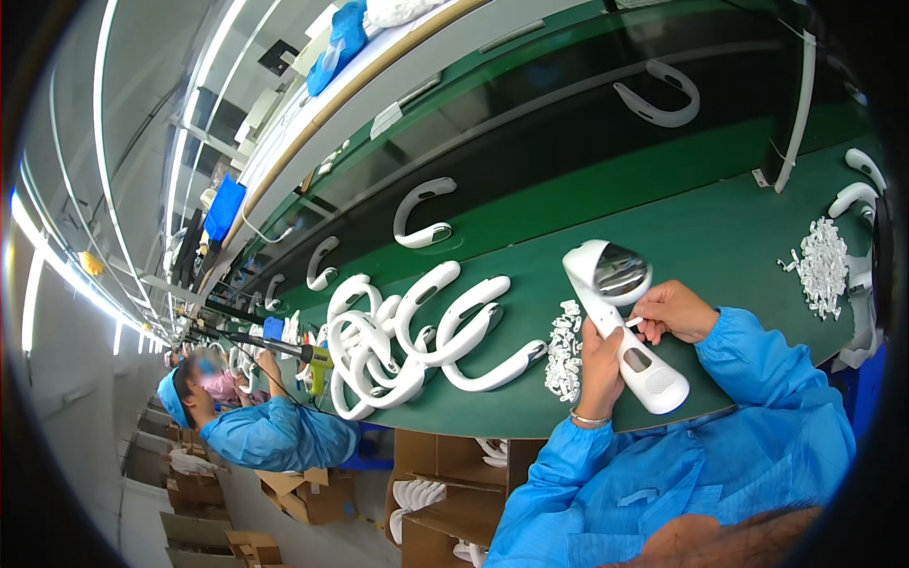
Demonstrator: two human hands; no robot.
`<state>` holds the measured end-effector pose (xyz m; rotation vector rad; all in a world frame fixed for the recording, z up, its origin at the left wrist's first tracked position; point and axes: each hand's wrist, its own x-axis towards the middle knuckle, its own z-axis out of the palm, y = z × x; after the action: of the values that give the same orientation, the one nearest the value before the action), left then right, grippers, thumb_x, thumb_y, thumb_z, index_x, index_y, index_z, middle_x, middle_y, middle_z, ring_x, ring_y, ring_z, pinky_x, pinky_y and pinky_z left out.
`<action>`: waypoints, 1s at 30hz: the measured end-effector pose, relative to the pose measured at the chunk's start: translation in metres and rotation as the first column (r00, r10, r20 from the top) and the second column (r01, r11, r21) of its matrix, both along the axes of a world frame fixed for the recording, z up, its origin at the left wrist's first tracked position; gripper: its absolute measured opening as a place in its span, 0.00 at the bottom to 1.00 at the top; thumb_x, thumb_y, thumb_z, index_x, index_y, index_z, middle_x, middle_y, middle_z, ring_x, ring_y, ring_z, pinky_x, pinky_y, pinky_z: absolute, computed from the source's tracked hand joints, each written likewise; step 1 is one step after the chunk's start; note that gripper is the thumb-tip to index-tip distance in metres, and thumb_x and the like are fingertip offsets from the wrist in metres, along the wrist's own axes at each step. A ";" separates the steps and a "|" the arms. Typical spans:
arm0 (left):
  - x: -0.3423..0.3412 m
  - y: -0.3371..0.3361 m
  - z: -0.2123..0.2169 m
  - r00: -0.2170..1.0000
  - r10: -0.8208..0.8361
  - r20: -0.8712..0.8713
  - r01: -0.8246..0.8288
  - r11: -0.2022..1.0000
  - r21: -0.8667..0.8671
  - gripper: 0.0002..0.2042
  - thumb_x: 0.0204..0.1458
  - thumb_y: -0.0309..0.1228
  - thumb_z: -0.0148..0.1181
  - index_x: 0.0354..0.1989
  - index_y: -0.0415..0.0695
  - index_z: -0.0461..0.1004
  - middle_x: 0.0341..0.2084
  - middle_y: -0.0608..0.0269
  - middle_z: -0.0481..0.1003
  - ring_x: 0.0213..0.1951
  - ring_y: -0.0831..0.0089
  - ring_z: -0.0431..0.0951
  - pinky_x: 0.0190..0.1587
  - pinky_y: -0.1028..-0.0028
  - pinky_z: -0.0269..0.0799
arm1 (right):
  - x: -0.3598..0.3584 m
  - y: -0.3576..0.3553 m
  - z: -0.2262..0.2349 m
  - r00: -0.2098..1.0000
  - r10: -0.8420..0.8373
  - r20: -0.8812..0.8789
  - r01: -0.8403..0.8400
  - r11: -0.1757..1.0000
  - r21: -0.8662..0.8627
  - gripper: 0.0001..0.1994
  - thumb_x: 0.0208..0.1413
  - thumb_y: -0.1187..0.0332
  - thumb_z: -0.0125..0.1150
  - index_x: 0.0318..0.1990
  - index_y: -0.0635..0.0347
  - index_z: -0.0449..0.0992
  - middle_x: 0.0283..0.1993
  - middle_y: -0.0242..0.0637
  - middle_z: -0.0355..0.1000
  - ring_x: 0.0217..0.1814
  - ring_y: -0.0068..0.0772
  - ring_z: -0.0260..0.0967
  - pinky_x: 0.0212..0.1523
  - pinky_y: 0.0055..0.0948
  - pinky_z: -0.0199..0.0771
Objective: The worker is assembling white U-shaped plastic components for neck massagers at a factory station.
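Observation:
My left hand [599, 373] is wrapped round a white, curved neckband-like device [655, 381] with a glossy dark panel at its far end and a dotted round patch at its near end. Above the device's middle, my right hand [676, 310] pinches a small white plastic piece [634, 323] against its edge. Part of the device is hidden behind my left fingers. Just left of that hand lies a pile of small white plastic pieces [563, 355]. Beyond it, several more white neckband devices [492, 371] are heaped on the green table.
Another pile of small white pieces [822, 270] sits at the right, near more curved white parts [857, 194]. More devices [421, 213] lie on the dark strip beyond the green table [530, 260]. At left, a co-worker in blue [275, 431] sits near a yellow-green tool [320, 369]. Cardboard boxes [473, 511] stand below.

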<state>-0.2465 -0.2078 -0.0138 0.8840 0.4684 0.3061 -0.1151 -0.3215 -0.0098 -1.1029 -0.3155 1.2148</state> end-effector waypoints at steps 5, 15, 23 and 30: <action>0.013 -0.017 0.006 1.000 0.025 -0.003 -0.024 0.998 0.062 0.16 0.56 0.22 0.42 0.53 0.40 0.54 0.38 0.56 0.67 0.35 0.69 0.75 0.35 0.69 0.76 | 0.005 -0.023 0.033 0.979 0.073 0.188 -0.079 0.997 0.021 0.07 0.52 0.76 0.57 0.35 0.71 0.75 0.28 0.40 0.74 0.26 0.24 0.72 0.28 0.21 0.76; 0.004 -0.025 -0.015 0.971 -0.212 0.108 0.230 0.953 -0.199 0.17 0.59 0.40 0.50 0.49 0.40 0.68 0.42 0.52 0.72 0.40 0.68 0.77 0.37 0.64 0.79 | 0.014 -0.044 0.060 0.858 -0.061 0.510 -0.020 0.988 0.153 0.06 0.53 0.80 0.52 0.36 0.71 0.75 0.32 0.41 0.73 0.33 0.27 0.73 0.32 0.24 0.76; 0.017 -0.036 -0.007 0.971 -0.240 0.022 0.240 0.957 -0.161 0.19 0.60 0.36 0.48 0.56 0.42 0.60 0.42 0.54 0.72 0.41 0.64 0.77 0.39 0.64 0.78 | 0.012 -0.035 0.054 0.380 0.020 0.925 0.030 0.999 -0.034 0.05 0.46 0.80 0.57 0.33 0.69 0.73 0.32 0.45 0.71 0.24 0.37 0.72 0.27 0.28 0.74; 0.018 -0.040 -0.023 0.997 -0.076 0.018 0.076 0.997 0.025 0.14 0.55 0.29 0.56 0.48 0.38 0.68 0.36 0.53 0.74 0.37 0.66 0.78 0.35 0.67 0.80 | 0.001 -0.027 0.040 0.021 -0.103 0.995 0.096 0.990 0.100 0.06 0.45 0.79 0.58 0.33 0.70 0.71 0.32 0.46 0.71 0.23 0.37 0.73 0.23 0.29 0.75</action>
<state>-0.2285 -0.2474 -0.0369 0.9197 0.4132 0.2504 -0.1144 -0.3490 0.0300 -1.8378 -1.3386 -0.0064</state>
